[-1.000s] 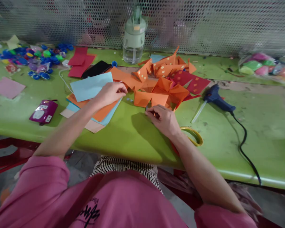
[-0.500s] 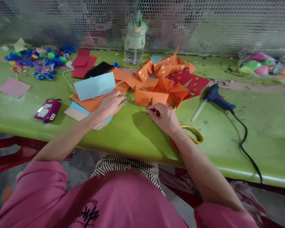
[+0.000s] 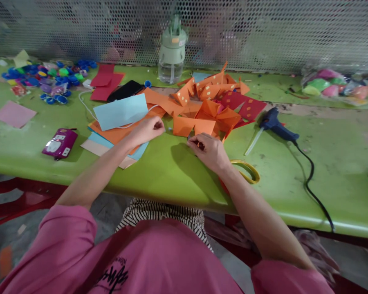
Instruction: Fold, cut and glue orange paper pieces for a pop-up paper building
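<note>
Just beyond both hands (image 3: 147, 128) (image 3: 211, 152) — curled, grip unclear — lies folded orange paper (image 3: 183, 125).

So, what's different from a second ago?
The left hand has eased slightly toward the table's near edge; it opened, then curled in again. Whether it picked anything up can't be seen. The right hand, light blue sheet and glue gun stayed put.

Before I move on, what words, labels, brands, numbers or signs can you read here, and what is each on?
No text is clear enough to quote.
Pink shirt: black lettering, a large scrawl with smaller letters beside it; too blurred to read.
Green bottle: upper marks too small to read.
Purple box: pale markings, nothing legible.
</note>
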`<state>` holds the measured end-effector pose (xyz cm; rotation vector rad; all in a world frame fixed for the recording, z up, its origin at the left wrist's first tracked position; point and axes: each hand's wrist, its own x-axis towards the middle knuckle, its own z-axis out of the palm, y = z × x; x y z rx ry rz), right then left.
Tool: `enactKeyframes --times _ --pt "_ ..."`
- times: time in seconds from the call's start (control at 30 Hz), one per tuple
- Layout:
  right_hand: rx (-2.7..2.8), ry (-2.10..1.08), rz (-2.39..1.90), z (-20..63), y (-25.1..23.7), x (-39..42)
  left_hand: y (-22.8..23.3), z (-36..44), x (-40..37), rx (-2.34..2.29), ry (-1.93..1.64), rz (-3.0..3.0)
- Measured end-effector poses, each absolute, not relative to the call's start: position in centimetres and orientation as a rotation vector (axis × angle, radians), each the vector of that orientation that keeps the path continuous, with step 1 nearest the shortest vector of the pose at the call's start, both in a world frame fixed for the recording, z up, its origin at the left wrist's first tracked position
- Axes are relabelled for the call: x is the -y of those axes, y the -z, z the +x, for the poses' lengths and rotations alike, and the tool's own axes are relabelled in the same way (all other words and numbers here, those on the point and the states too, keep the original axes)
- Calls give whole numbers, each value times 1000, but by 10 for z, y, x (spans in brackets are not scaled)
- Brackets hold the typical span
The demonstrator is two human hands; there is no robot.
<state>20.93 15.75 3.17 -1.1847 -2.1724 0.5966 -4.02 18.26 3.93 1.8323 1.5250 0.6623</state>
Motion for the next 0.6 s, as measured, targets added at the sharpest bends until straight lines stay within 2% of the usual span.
enactKeyframes --times 0.17,0.37,0.6 --pt "2084 -801 -1248 203 -40 -154 -48 -33 -174 -1302 -721 1384" --pt "2021 -1073 -1288 186 -57 -147 -62 -14 -157 -1236 -729 1205" --pt "1965 -1148 -1342 182 -44 -155 -47 -7 -160 -1243 -711 1188"
